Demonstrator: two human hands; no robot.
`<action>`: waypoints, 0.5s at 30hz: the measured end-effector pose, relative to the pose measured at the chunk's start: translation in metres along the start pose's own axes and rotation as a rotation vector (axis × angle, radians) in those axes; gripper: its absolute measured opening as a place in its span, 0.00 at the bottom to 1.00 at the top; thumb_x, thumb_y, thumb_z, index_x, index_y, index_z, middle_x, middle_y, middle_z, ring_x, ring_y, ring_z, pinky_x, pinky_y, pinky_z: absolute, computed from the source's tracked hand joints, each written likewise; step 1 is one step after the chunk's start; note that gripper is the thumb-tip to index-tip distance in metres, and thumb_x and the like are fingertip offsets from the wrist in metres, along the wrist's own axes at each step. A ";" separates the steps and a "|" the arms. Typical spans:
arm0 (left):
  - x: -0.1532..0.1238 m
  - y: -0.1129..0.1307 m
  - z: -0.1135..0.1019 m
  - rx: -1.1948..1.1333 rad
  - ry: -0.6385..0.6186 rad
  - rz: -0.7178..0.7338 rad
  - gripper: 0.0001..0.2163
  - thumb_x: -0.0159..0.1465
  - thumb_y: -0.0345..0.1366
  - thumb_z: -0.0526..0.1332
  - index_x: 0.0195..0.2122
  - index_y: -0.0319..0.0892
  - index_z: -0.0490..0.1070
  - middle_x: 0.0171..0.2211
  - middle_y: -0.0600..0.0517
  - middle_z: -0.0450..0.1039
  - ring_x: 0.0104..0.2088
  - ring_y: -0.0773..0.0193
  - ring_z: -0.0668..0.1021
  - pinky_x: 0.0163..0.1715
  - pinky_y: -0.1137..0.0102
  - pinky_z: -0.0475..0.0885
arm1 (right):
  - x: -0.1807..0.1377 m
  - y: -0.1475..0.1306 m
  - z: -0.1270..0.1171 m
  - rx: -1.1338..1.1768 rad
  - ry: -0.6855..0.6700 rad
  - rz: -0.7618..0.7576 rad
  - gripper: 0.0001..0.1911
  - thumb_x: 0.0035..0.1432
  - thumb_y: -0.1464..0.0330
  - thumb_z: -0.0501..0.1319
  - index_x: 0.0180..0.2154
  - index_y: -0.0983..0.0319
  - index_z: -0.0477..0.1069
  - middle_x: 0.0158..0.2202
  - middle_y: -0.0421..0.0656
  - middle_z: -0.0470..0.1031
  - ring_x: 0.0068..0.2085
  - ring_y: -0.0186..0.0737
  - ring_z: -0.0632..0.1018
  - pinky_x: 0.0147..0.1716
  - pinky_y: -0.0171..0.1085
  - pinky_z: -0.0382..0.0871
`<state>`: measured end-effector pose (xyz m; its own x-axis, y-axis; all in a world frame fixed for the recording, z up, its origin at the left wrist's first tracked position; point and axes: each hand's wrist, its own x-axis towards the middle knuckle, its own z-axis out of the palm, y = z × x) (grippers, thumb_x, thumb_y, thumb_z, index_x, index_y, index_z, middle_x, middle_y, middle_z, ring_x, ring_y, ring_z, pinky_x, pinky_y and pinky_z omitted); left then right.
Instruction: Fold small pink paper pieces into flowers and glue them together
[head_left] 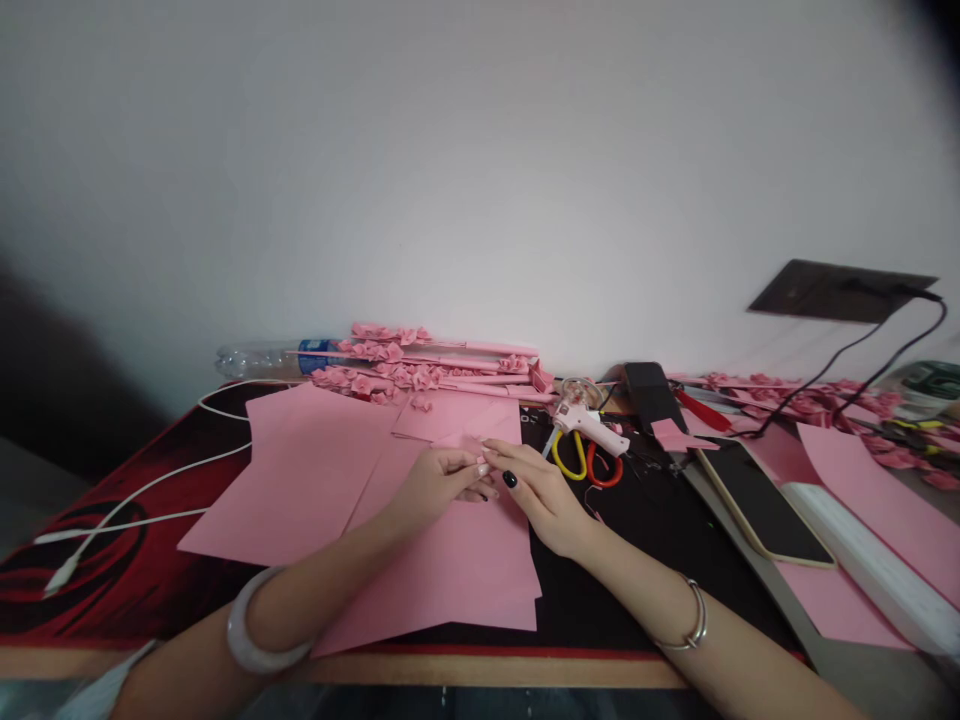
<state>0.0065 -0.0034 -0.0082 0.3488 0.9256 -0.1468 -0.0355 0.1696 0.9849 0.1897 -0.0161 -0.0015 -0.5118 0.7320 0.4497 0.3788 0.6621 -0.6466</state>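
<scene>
My left hand (442, 480) and my right hand (536, 490) meet over the pink paper sheets (450, 570) in the middle of the desk. Between their pinched fingertips is a small piece of pink paper (466, 441), mostly hidden by the fingers, so its folded shape is unclear. Another large pink sheet (292, 480) lies to the left of my left hand. Just right of my right hand are a white glue gun (589, 425) and scissors (602, 466) with yellow and red handles.
Pink paper flower stems (450, 375) are piled along the wall beside a plastic bottle (262, 358). On the right lie a phone (765, 500), a white power strip (874, 565), a black device (651, 395) and a red-handled tool (703, 410). A white cable (150, 490) loops at left.
</scene>
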 end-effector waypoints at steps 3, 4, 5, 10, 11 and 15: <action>-0.001 0.001 0.000 0.011 -0.001 0.013 0.10 0.56 0.40 0.63 0.29 0.37 0.73 0.25 0.51 0.77 0.27 0.66 0.78 0.33 0.69 0.75 | 0.001 -0.001 -0.001 -0.006 -0.005 -0.005 0.18 0.64 0.66 0.48 0.53 0.61 0.67 0.57 0.50 0.65 0.57 0.43 0.65 0.55 0.45 0.57; -0.001 0.001 0.000 0.017 -0.005 0.022 0.10 0.57 0.40 0.62 0.29 0.37 0.73 0.24 0.51 0.77 0.26 0.66 0.78 0.33 0.70 0.75 | 0.002 -0.001 -0.001 0.009 -0.001 -0.002 0.18 0.64 0.67 0.48 0.51 0.61 0.68 0.56 0.49 0.65 0.57 0.42 0.65 0.55 0.45 0.58; -0.002 0.002 0.000 0.026 -0.010 0.031 0.10 0.57 0.40 0.61 0.29 0.37 0.73 0.24 0.51 0.76 0.26 0.67 0.78 0.32 0.70 0.74 | 0.003 -0.001 -0.001 0.030 0.007 0.003 0.17 0.64 0.67 0.47 0.50 0.61 0.69 0.55 0.49 0.66 0.56 0.42 0.66 0.54 0.44 0.58; -0.002 0.002 0.002 0.071 -0.071 0.077 0.10 0.58 0.40 0.60 0.28 0.36 0.72 0.23 0.52 0.75 0.26 0.67 0.78 0.30 0.72 0.73 | 0.005 0.001 -0.001 0.043 0.063 0.072 0.14 0.65 0.68 0.46 0.41 0.63 0.69 0.39 0.47 0.73 0.40 0.38 0.73 0.41 0.37 0.65; -0.002 0.002 0.003 0.072 -0.093 0.081 0.10 0.58 0.40 0.60 0.28 0.37 0.72 0.23 0.52 0.75 0.25 0.67 0.78 0.29 0.72 0.73 | 0.005 0.002 0.000 0.012 0.059 0.092 0.12 0.64 0.68 0.47 0.38 0.63 0.68 0.34 0.44 0.71 0.34 0.36 0.72 0.35 0.35 0.65; -0.003 -0.002 0.003 0.098 -0.189 0.076 0.09 0.59 0.38 0.58 0.26 0.37 0.68 0.19 0.54 0.72 0.21 0.69 0.76 0.24 0.74 0.71 | 0.005 0.006 0.001 -0.070 -0.074 0.100 0.09 0.61 0.72 0.50 0.28 0.62 0.62 0.23 0.37 0.63 0.25 0.31 0.65 0.26 0.30 0.58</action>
<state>0.0087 -0.0075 -0.0096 0.5184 0.8530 -0.0606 0.0191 0.0594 0.9981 0.1888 -0.0093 -0.0036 -0.5233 0.7828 0.3368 0.4824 0.5979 -0.6401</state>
